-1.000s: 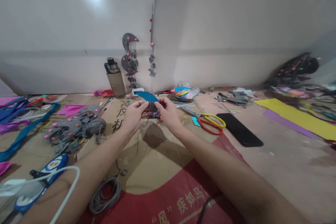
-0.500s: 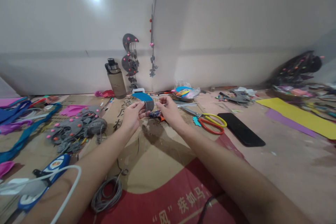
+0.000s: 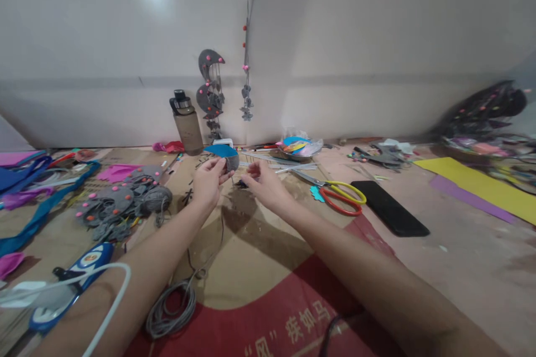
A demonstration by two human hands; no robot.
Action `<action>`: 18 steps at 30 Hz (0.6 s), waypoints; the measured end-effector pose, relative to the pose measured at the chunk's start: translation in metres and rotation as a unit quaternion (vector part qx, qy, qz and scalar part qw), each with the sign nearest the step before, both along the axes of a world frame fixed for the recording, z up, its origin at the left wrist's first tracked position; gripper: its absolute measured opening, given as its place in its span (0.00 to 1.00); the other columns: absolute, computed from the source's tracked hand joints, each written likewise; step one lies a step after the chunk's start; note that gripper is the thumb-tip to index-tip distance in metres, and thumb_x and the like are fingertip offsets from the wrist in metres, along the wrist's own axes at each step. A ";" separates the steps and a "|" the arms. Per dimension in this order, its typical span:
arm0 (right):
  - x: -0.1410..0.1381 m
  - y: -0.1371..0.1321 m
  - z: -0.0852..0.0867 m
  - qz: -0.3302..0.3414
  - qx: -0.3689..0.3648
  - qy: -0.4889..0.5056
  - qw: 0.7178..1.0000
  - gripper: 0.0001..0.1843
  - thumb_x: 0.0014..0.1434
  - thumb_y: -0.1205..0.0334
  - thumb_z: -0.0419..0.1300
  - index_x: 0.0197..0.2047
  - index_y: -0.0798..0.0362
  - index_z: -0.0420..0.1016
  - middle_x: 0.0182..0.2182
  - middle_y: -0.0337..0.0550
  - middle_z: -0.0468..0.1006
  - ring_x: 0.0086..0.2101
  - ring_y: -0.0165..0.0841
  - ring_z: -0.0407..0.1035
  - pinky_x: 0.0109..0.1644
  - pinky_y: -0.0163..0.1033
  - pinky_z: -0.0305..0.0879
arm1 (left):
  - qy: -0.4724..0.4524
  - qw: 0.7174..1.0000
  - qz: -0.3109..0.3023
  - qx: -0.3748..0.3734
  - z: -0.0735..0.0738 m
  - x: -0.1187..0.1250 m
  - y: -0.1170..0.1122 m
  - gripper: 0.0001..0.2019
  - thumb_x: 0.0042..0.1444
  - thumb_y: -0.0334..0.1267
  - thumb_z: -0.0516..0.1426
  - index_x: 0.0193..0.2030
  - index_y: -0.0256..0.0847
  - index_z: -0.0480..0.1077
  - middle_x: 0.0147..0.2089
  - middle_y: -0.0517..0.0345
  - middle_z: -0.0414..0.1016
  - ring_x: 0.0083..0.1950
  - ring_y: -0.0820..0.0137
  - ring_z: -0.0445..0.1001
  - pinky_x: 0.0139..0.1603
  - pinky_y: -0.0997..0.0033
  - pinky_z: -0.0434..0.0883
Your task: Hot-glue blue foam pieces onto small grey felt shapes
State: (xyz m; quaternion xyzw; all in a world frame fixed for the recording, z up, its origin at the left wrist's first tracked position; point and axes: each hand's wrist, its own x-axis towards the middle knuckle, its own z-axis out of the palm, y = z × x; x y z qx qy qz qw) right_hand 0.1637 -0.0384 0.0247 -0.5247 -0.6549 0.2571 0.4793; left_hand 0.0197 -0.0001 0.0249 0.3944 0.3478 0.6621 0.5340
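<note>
Rightward of the right hand, scissors obstruct passage.

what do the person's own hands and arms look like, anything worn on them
The left hand and right hand wear no gloves. No sleeve, watch or bracelet shows on the left forearm or right forearm. A white cable crosses in front of the left forearm.

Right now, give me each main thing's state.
Blue piece, partly wrapped in gray cord
Left hand, pinching the piece
Right hand, fingers curled, apart from the piece
Bottle, standing, capped
Scissors, lying flat
Phone, lying flat, screen dark
Cord bundle, coiled
Yellow sheet, spread flat
</note>
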 end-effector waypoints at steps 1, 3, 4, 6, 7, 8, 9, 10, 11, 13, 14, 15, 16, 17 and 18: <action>-0.008 0.001 -0.003 0.011 -0.035 0.060 0.998 0.18 0.50 0.53 0.59 0.40 0.54 0.61 0.39 0.45 0.72 0.39 0.32 0.67 0.43 0.40 0.63 | 0.027 0.999 0.019 0.024 0.001 0.001 -0.002 0.10 0.43 0.38 0.63 0.31 0.36 0.70 0.31 0.57 0.74 0.32 0.72 0.74 0.39 0.65 0.74; -0.021 0.002 -0.008 0.040 -0.095 0.169 0.980 0.23 0.47 0.54 0.61 0.43 0.54 0.58 0.39 0.46 0.72 0.38 0.31 0.68 0.43 0.39 0.64 | 0.104 0.990 0.059 0.080 0.004 0.002 -0.006 0.10 0.45 0.40 0.62 0.32 0.37 0.72 0.32 0.58 0.74 0.32 0.73 0.73 0.40 0.69 0.73; -0.025 0.002 -0.010 0.058 -0.114 0.206 0.970 0.25 0.47 0.55 0.61 0.44 0.54 0.57 0.37 0.45 0.73 0.37 0.30 0.69 0.42 0.38 0.64 | 0.144 0.981 0.072 0.106 0.005 0.002 -0.008 0.09 0.45 0.40 0.61 0.32 0.38 0.73 0.32 0.58 0.74 0.33 0.74 0.73 0.40 0.71 0.72; -0.029 0.000 -0.013 0.097 -0.127 0.232 0.960 0.21 0.49 0.55 0.59 0.43 0.54 0.59 0.30 0.40 0.73 0.31 0.29 0.69 0.38 0.37 0.65 | 0.196 0.968 0.077 0.134 0.007 0.001 -0.010 0.09 0.47 0.41 0.60 0.32 0.38 0.74 0.31 0.59 0.74 0.32 0.74 0.72 0.40 0.73 0.71; -0.029 -0.001 -0.013 0.114 -0.123 0.218 0.962 0.16 0.51 0.55 0.57 0.41 0.54 0.61 0.26 0.37 0.72 0.27 0.28 0.68 0.35 0.36 0.64 | 0.195 0.969 0.072 0.133 0.007 0.001 -0.010 0.09 0.47 0.41 0.60 0.32 0.38 0.74 0.31 0.59 0.74 0.32 0.74 0.72 0.39 0.73 0.71; -0.028 -0.003 -0.013 0.126 -0.112 0.191 0.967 0.11 0.54 0.56 0.55 0.37 0.54 0.64 0.22 0.35 0.70 0.24 0.27 0.67 0.32 0.35 0.63 | 0.176 0.974 0.065 0.123 0.007 0.002 -0.010 0.09 0.46 0.40 0.61 0.32 0.38 0.73 0.31 0.59 0.74 0.32 0.74 0.72 0.39 0.72 0.72; -0.027 -0.005 -0.012 0.135 -0.098 0.159 0.973 0.10 0.56 0.56 0.52 0.34 0.54 0.66 0.19 0.34 0.68 0.22 0.27 0.65 0.29 0.34 0.62 | 0.148 0.981 0.058 0.107 0.007 0.002 -0.009 0.09 0.46 0.40 0.61 0.33 0.38 0.73 0.31 0.59 0.74 0.32 0.73 0.73 0.39 0.71 0.72; -0.026 -0.007 -0.011 0.139 -0.082 0.128 0.979 0.12 0.58 0.56 0.49 0.32 0.54 0.68 0.17 0.33 0.66 0.20 0.26 0.63 0.27 0.33 0.60 | 0.117 0.988 0.050 0.090 0.007 0.002 -0.008 0.10 0.45 0.40 0.62 0.33 0.37 0.73 0.31 0.58 0.74 0.32 0.73 0.73 0.39 0.69 0.73; -0.025 -0.010 -0.011 0.141 -0.069 0.100 0.983 0.14 0.59 0.57 0.47 0.31 0.54 0.69 0.16 0.33 0.65 0.19 0.26 0.62 0.25 0.32 0.58 | 0.085 0.993 0.043 0.075 0.007 0.003 -0.007 0.10 0.44 0.40 0.62 0.33 0.37 0.72 0.32 0.58 0.74 0.32 0.72 0.73 0.39 0.67 0.73; -0.023 -0.014 -0.010 0.144 -0.051 0.046 0.987 0.16 0.61 0.58 0.45 0.31 0.54 0.71 0.17 0.35 0.66 0.19 0.26 0.62 0.24 0.31 0.57 | 0.034 0.998 0.026 0.054 0.007 0.003 -0.005 0.10 0.43 0.39 0.63 0.32 0.36 0.71 0.31 0.59 0.73 0.32 0.73 0.73 0.39 0.65 0.74; -0.022 -0.016 -0.010 0.144 -0.044 0.013 0.989 0.16 0.61 0.60 0.45 0.31 0.54 0.72 0.17 0.35 0.68 0.19 0.26 0.63 0.24 0.31 0.57 | 0.014 0.999 0.016 0.046 0.007 0.003 -0.004 0.10 0.43 0.38 0.63 0.32 0.36 0.71 0.31 0.59 0.73 0.31 0.74 0.73 0.40 0.64 0.74; -0.022 -0.017 -0.011 0.143 -0.036 -0.030 0.989 0.16 0.61 0.61 0.45 0.31 0.54 0.72 0.19 0.36 0.69 0.20 0.26 0.64 0.25 0.31 0.57 | -0.004 0.999 0.005 0.038 0.008 0.003 -0.003 0.09 0.43 0.37 0.63 0.31 0.36 0.70 0.30 0.60 0.73 0.31 0.74 0.74 0.40 0.64 0.74; -0.022 -0.017 -0.012 0.142 -0.023 -0.089 0.986 0.16 0.61 0.64 0.45 0.31 0.54 0.72 0.20 0.38 0.71 0.21 0.26 0.65 0.26 0.31 0.58 | -0.019 0.999 -0.006 0.028 0.008 0.002 -0.003 0.09 0.43 0.36 0.63 0.31 0.36 0.70 0.30 0.60 0.73 0.31 0.74 0.74 0.41 0.63 0.74; -0.022 -0.017 -0.013 0.138 -0.007 -0.155 0.978 0.14 0.59 0.66 0.46 0.30 0.54 0.72 0.22 0.40 0.73 0.23 0.27 0.66 0.27 0.32 0.58 | -0.030 0.999 -0.017 0.018 0.007 0.002 -0.002 0.09 0.43 0.35 0.63 0.31 0.36 0.69 0.31 0.59 0.73 0.32 0.73 0.74 0.41 0.62 0.74; -0.022 -0.017 -0.016 0.132 0.009 -0.218 0.967 0.13 0.58 0.69 0.48 0.30 0.55 0.72 0.24 0.42 0.74 0.24 0.28 0.67 0.28 0.33 0.58 | -0.038 0.999 -0.027 0.008 0.006 0.001 -0.001 0.09 0.44 0.34 0.63 0.31 0.36 0.69 0.32 0.57 0.74 0.33 0.72 0.75 0.41 0.62 0.75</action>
